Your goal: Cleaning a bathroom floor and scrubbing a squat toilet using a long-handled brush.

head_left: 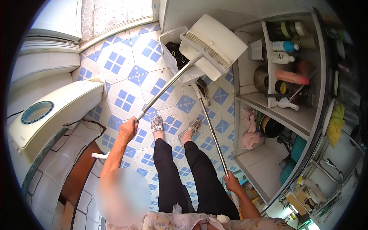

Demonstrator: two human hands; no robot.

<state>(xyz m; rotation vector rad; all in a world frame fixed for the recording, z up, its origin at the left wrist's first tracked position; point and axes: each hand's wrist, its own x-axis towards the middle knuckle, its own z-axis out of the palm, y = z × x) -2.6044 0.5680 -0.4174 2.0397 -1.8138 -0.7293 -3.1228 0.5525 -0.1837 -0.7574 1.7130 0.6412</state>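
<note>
My left hand [127, 130] is closed around the metal handle of a long-handled dustpan [226, 36]. The cream pan, with a row of comb teeth, is tilted over a white lined bin [168, 36] holding dark rubbish. Lower right, my right hand [232, 183] grips the pole of a broom [211, 128]. Its head rests on the tiled floor just below the bin; the bristles are only partly visible. My feet stand between the two poles. A blurred round patch hides part of my left arm.
Along the right runs a grey shelf unit [274, 123] with bottles, pots and a pink cloth [250, 128]. A cream appliance [57, 115] with a round blue-ringed opening stands at the left. White-tiled ledges [50, 161] lie below it. A door frame [119, 28] is at the far left.
</note>
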